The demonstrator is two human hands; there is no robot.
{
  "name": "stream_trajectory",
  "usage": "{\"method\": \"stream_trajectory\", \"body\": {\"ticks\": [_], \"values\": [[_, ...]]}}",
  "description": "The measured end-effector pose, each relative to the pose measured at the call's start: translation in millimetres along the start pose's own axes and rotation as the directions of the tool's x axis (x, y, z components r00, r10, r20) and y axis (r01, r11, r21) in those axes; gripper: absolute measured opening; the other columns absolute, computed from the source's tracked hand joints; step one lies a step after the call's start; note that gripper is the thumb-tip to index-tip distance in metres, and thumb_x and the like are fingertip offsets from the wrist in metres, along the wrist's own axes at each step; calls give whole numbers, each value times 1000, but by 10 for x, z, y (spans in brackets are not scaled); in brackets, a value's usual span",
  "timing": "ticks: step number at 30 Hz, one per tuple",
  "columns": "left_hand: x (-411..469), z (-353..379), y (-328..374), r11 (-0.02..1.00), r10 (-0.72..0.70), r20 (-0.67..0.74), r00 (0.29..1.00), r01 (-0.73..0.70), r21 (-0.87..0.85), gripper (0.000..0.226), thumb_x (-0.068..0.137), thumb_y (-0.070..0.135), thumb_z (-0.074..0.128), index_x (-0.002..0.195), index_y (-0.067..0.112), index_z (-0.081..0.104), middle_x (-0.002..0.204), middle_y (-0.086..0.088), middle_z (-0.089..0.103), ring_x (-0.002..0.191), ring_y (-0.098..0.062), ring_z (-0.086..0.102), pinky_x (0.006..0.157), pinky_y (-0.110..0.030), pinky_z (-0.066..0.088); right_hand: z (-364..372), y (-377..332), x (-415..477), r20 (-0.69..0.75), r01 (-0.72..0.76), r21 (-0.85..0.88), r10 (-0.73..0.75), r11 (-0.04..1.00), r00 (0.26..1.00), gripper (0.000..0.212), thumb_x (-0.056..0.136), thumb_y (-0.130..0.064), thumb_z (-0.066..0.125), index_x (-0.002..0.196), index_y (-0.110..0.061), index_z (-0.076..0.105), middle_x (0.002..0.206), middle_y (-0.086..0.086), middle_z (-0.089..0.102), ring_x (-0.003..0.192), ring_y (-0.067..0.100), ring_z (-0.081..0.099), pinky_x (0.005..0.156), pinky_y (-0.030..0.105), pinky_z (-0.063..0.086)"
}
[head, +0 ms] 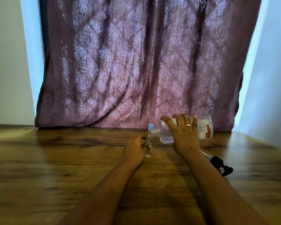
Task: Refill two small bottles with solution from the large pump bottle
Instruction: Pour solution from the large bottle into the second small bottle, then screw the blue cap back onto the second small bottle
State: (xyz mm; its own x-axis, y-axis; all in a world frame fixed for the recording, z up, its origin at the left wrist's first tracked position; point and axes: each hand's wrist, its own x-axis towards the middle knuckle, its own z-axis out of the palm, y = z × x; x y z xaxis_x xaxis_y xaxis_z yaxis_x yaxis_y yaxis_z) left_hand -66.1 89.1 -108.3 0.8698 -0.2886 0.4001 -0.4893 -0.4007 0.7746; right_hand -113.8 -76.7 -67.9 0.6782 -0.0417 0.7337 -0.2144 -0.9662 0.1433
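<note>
Large bottle (203, 127), neck over 1 small bottle (148, 153).
Right hand (183, 135) grasps the large bottle, its long axis near level and its neck pointing left at the small bottle's mouth. Left hand (135, 150) grips the small bottle, upright on the wooden table (71, 159).

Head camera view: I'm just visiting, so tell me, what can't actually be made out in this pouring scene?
- Small bottle: the left hand wraps it, so its fill level is hidden.
- Large bottle: the right hand covers much of the label, and the print is too small to read.
- Any stream between the necks: too blurred to tell.
- Pump head: the right forearm hides part of it.
- Blue cap: what it tops is hidden.
</note>
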Motion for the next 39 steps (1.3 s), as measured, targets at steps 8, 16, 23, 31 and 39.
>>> {"method": "stream_trajectory", "body": {"ticks": [8, 16, 23, 31, 39], "values": [[-8, -25, 36, 998, 2, -61, 998, -6, -69, 34, 84, 29, 68, 116, 27, 56, 115, 1, 69, 103, -21, 65, 82, -46, 57, -12, 12, 0, 14, -50, 45, 49, 998, 999, 96, 66, -11, 72, 136, -43, 15, 141, 3, 32, 136, 31, 20, 114, 55, 6], [-23, -15, 51, 993, 6, -57, 998, -13, -121, 43, 79, 30, 73, 118, 25, 55, 116, 0, 68, 104, -19, 65, 83, -47, 57, -97, 66, 53, -19, -232, 409, 263, 882, 965, 104, 63, -27, 78, 144, -26, 13, 134, 15, 39, 121, 34, 40, 104, 48, 34], [-11, -32, 20, 991, 8, -69, 998, -17, -133, 45, 75, 37, 76, 114, 29, 55, 112, 3, 69, 101, -19, 65, 81, -48, 57, 10, 141, 62, 71, -364, 714, 456, 597, 887, 121, 60, -32, 85, 147, -20, 2, 144, 18, 30, 131, 38, 31, 103, 52, 33], [51, -271, -94, 997, -57, -205, 977, 44, -71, 19, 96, 19, 48, 105, 30, 60, 102, 0, 67, 81, -18, 62, 77, -44, 56, 77, 204, 71, 264, -472, 790, 476, 392, 839, 124, 66, -32, 82, 146, -30, -14, 151, 18, 20, 133, 41, 31, 106, 60, 33], [84, -477, -335, 983, -181, 99, 978, 180, 15, 50, 72, 11, 61, 118, 32, 61, 127, 5, 61, 99, -22, 66, 81, -38, 55, -4, 139, 56, 113, -409, 776, 533, 480, 839, 119, 67, -47, 76, 147, -23, -9, 157, 14, 4, 143, 35, 6, 112, 56, 10]]}}
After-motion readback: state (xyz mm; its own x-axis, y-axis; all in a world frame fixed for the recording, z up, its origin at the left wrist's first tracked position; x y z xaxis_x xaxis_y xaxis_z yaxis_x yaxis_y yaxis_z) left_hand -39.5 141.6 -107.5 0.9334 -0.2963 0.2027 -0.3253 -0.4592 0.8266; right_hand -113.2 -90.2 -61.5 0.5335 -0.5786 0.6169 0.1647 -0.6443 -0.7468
